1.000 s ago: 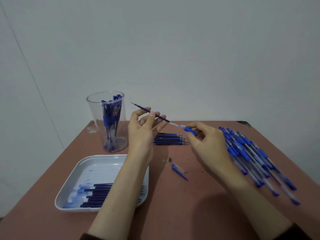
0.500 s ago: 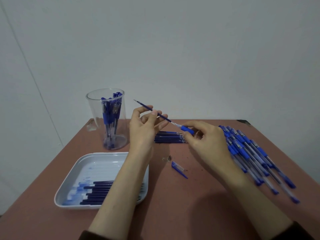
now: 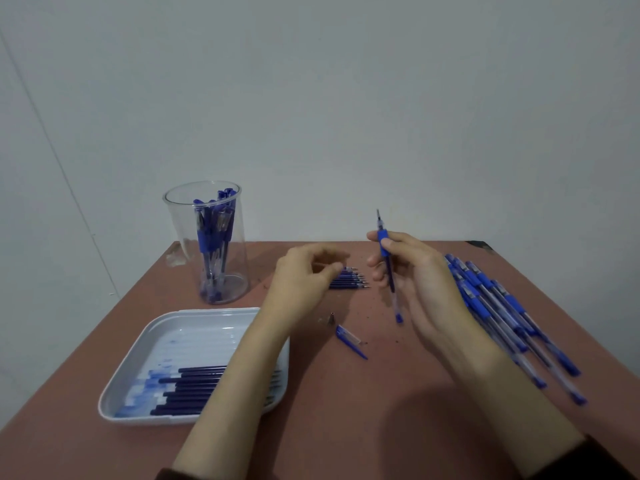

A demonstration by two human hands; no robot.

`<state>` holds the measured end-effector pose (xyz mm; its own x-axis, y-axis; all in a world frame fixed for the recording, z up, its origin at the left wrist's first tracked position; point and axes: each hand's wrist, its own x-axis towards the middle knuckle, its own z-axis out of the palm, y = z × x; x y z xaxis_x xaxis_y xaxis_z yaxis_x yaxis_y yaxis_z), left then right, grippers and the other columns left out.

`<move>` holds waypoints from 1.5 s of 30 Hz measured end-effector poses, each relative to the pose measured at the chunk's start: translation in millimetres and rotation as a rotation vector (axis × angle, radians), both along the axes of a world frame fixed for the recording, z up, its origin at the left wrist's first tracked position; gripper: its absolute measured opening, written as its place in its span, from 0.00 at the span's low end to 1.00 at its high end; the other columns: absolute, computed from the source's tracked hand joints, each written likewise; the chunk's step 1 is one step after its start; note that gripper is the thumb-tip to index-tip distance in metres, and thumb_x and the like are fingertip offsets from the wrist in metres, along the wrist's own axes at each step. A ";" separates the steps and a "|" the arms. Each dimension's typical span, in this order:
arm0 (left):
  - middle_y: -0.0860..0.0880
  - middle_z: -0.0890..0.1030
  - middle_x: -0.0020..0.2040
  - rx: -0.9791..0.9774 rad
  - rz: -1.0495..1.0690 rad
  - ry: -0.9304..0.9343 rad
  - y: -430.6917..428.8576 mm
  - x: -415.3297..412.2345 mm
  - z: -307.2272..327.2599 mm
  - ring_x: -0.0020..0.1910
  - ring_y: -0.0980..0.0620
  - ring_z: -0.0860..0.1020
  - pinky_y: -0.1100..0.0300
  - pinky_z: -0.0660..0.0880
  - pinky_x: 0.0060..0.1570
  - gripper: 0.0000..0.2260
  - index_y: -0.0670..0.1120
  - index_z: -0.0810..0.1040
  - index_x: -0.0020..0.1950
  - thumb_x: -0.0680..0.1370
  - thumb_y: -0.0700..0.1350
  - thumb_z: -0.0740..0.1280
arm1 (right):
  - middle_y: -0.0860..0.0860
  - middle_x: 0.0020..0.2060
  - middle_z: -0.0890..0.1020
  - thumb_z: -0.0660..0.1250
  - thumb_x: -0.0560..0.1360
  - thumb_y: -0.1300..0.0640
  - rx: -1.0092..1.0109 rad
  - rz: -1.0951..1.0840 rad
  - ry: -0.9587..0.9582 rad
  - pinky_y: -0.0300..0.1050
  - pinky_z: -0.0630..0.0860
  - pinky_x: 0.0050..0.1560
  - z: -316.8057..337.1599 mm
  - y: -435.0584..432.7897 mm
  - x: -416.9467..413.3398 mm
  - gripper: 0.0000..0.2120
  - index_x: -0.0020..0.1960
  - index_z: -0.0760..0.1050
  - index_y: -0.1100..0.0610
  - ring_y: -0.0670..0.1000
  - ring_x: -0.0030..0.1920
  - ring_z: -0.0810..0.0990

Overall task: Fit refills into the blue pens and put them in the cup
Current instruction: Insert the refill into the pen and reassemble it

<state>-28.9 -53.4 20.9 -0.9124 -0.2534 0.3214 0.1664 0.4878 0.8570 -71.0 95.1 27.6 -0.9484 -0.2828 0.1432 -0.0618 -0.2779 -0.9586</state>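
My right hand (image 3: 420, 289) holds a blue pen (image 3: 387, 263) nearly upright by its blue grip, with the refill tip poking out at the top. My left hand (image 3: 301, 282) hovers with fingers loosely curled above a short row of dark blue refills (image 3: 351, 282) on the table and holds nothing that I can see. A clear plastic cup (image 3: 207, 244) with several blue pens stands at the back left. A pile of blue pens (image 3: 502, 313) lies to the right of my right hand.
A white tray (image 3: 180, 344) at the front left holds several dark refills, partly hidden by my left forearm. A blue pen cap (image 3: 349, 341) and a small metal tip (image 3: 331, 318) lie on the brown table (image 3: 346, 410) between my arms.
The refill has gone into the pen barrel. My left hand let go of it and dropped toward the refills. My right hand swung the pen upright.
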 end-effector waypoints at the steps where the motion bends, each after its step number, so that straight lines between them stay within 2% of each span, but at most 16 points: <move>1: 0.54 0.82 0.46 -0.145 -0.019 -0.059 -0.6 1.3 0.3 0.42 0.60 0.77 0.70 0.74 0.46 0.13 0.49 0.82 0.52 0.76 0.35 0.65 | 0.54 0.32 0.78 0.60 0.78 0.63 -0.020 0.013 -0.010 0.42 0.70 0.35 0.6 1.0 0.0 0.10 0.53 0.80 0.61 0.48 0.30 0.74; 3: 0.54 0.82 0.46 -0.361 -0.076 -0.196 -1.0 4.3 -0.2 0.39 0.63 0.75 0.77 0.70 0.39 0.19 0.48 0.83 0.54 0.72 0.30 0.61 | 0.53 0.32 0.79 0.59 0.79 0.63 -0.031 0.020 -0.020 0.41 0.71 0.35 0.9 1.7 -0.3 0.10 0.52 0.80 0.60 0.48 0.30 0.74; 7: 0.53 0.83 0.49 -0.514 -0.172 -0.375 -4.3 9.4 -0.5 0.46 0.58 0.79 0.65 0.75 0.48 0.21 0.52 0.83 0.53 0.71 0.34 0.59 | 0.52 0.30 0.79 0.59 0.78 0.63 -0.035 0.010 -0.028 0.41 0.70 0.34 1.4 2.1 0.0 0.10 0.51 0.79 0.59 0.47 0.29 0.74; 9: 0.52 0.83 0.48 -0.539 -0.182 -0.383 -5.4 9.6 -1.4 0.47 0.57 0.80 0.64 0.76 0.50 0.19 0.52 0.83 0.54 0.71 0.34 0.61 | 0.52 0.31 0.79 0.59 0.78 0.63 -0.030 0.017 -0.026 0.41 0.70 0.35 2.1 2.3 1.1 0.10 0.51 0.79 0.60 0.47 0.29 0.74; 13: 0.53 0.84 0.47 -0.576 -0.172 -0.309 -7.9 5.4 -6.8 0.45 0.59 0.80 0.71 0.73 0.48 0.09 0.47 0.84 0.50 0.73 0.38 0.69 | 0.52 0.31 0.79 0.60 0.78 0.63 -0.008 0.028 -0.033 0.42 0.70 0.35 0.9 1.0 0.7 0.10 0.51 0.80 0.60 0.48 0.29 0.73; 15: 0.54 0.82 0.42 -0.494 -0.087 -0.201 -7.2 2.9 -5.6 0.41 0.59 0.78 0.77 0.70 0.41 0.06 0.46 0.85 0.48 0.73 0.40 0.71 | 0.52 0.31 0.78 0.60 0.78 0.63 -0.004 0.025 -0.046 0.41 0.69 0.33 1.3 0.5 0.4 0.10 0.51 0.80 0.60 0.48 0.29 0.73; 16: 0.53 0.82 0.40 -0.378 -0.029 -0.117 -6.5 1.6 -4.1 0.39 0.59 0.77 0.77 0.70 0.39 0.05 0.47 0.85 0.47 0.73 0.40 0.71 | 0.53 0.31 0.78 0.60 0.78 0.63 0.013 0.011 -0.039 0.41 0.69 0.33 1.9 0.5 0.7 0.09 0.51 0.80 0.60 0.48 0.29 0.72; 18: 0.52 0.83 0.38 0.057 0.022 0.037 -5.9 1.0 0.0 0.38 0.58 0.79 0.72 0.73 0.40 0.05 0.49 0.84 0.45 0.73 0.39 0.72 | 0.52 0.30 0.78 0.62 0.77 0.65 0.127 -0.054 0.057 0.39 0.69 0.32 1.1 0.1 1.0 0.09 0.49 0.81 0.59 0.47 0.29 0.73; 20: 0.50 0.83 0.39 0.500 -0.013 0.108 -5.3 2.8 3.6 0.39 0.57 0.81 0.67 0.77 0.41 0.05 0.47 0.83 0.45 0.74 0.38 0.70 | 0.50 0.31 0.79 0.64 0.76 0.64 0.307 -0.128 0.234 0.39 0.72 0.35 -2.5 -0.9 -0.1 0.09 0.45 0.81 0.53 0.45 0.30 0.75; 22: 0.48 0.83 0.40 0.699 -0.041 0.122 -4.5 3.1 3.0 0.42 0.54 0.82 0.65 0.78 0.43 0.04 0.45 0.82 0.46 0.74 0.37 0.69 | 0.48 0.33 0.81 0.67 0.75 0.62 0.467 -0.189 0.382 0.41 0.76 0.39 -7.8 -1.9 -2.1 0.10 0.44 0.80 0.47 0.47 0.36 0.79; 25: 0.48 0.83 0.41 0.742 -0.066 0.117 -2.5 3.2 1.2 0.43 0.52 0.82 0.65 0.77 0.43 0.04 0.44 0.82 0.46 0.74 0.37 0.69 | 0.43 0.35 0.82 0.68 0.74 0.58 0.610 -0.230 0.518 0.31 0.72 0.38 -13.4 -2.2 -2.8 0.08 0.48 0.82 0.46 0.41 0.38 0.79; 29: 0.48 0.84 0.40 0.754 -0.085 0.121 -2.9 2.5 1.5 0.43 0.52 0.82 0.64 0.78 0.45 0.04 0.44 0.82 0.46 0.74 0.37 0.69 | 0.39 0.35 0.81 0.68 0.74 0.58 0.643 -0.249 0.571 0.27 0.69 0.36 -15.1 -3.2 -2.0 0.08 0.50 0.83 0.48 0.37 0.37 0.77; 34: 0.49 0.84 0.40 0.692 -0.094 0.094 -1.3 3.6 1.6 0.43 0.52 0.82 0.62 0.79 0.49 0.04 0.45 0.83 0.46 0.73 0.38 0.70 | 0.39 0.39 0.82 0.69 0.74 0.58 0.673 -0.257 0.602 0.32 0.73 0.41 -13.7 -3.5 0.2 0.09 0.51 0.83 0.48 0.39 0.41 0.79; 38: 0.49 0.85 0.39 0.598 -0.091 0.083 0.6 3.5 0.3 0.42 0.54 0.83 0.61 0.79 0.50 0.06 0.46 0.82 0.48 0.73 0.37 0.71 | 0.42 0.46 0.84 0.68 0.74 0.58 0.714 -0.295 0.687 0.46 0.78 0.52 -14.8 -4.1 2.7 0.11 0.54 0.82 0.50 0.43 0.48 0.80; 41: 0.48 0.84 0.38 0.639 -0.103 0.115 -0.4 1.8 0.4 0.41 0.52 0.82 0.61 0.79 0.50 0.09 0.45 0.81 0.52 0.73 0.36 0.71 | 0.43 0.40 0.84 0.69 0.74 0.59 0.648 -0.277 0.638 0.43 0.78 0.46 -13.9 -4.2 4.9 0.09 0.52 0.81 0.49 0.43 0.43 0.81; 45: 0.47 0.85 0.40 0.669 -0.130 0.145 -2.3 2.2 1.8 0.44 0.52 0.83 0.62 0.78 0.49 0.11 0.47 0.79 0.53 0.73 0.37 0.71 | 0.49 0.31 0.83 0.67 0.77 0.59 0.493 -0.093 0.402 0.45 0.76 0.36 -6.9 -4.8 6.4 0.04 0.45 0.78 0.52 0.44 0.29 0.76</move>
